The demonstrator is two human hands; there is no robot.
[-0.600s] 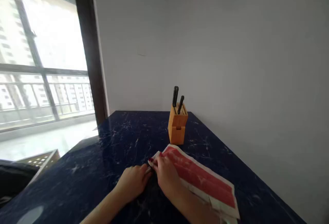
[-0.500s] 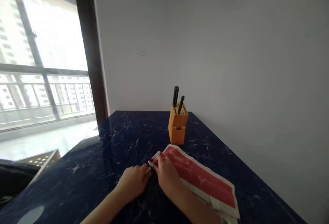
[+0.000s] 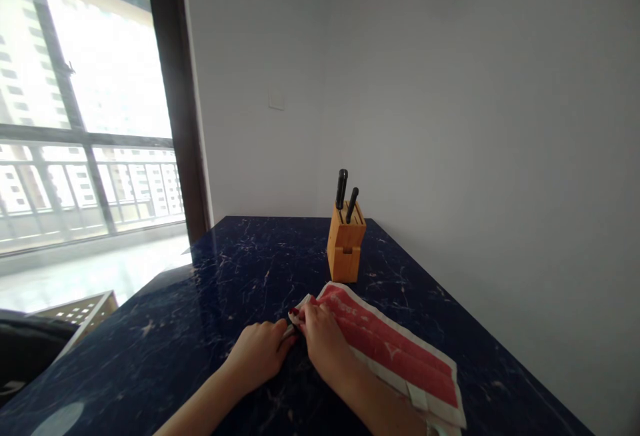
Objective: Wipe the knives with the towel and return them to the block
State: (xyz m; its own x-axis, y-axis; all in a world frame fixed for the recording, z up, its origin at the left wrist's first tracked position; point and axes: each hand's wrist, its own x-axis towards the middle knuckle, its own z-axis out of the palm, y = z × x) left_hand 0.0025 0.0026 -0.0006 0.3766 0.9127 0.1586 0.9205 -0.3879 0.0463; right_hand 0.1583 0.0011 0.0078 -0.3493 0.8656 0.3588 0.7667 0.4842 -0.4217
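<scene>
A folded red cloth with white edges (image 3: 395, 349) lies flat on the dark blue marbled table (image 3: 210, 289). My right hand (image 3: 325, 346) rests on the cloth's near left corner, fingers pinched on its edge. My left hand (image 3: 257, 356) sits just left of it, fingers curled and closed against the same corner. What sits between the two hands is too small to make out.
A wooden knife block (image 3: 345, 249) with two black-handled knives (image 3: 345, 193) stands behind the cloth near the grey wall. A large window (image 3: 85, 123) fills the left. A slatted wooden thing (image 3: 75, 313) sits below the table's left edge.
The view has shifted slightly; both hands stay at the cloth's corner with almost no movement.
</scene>
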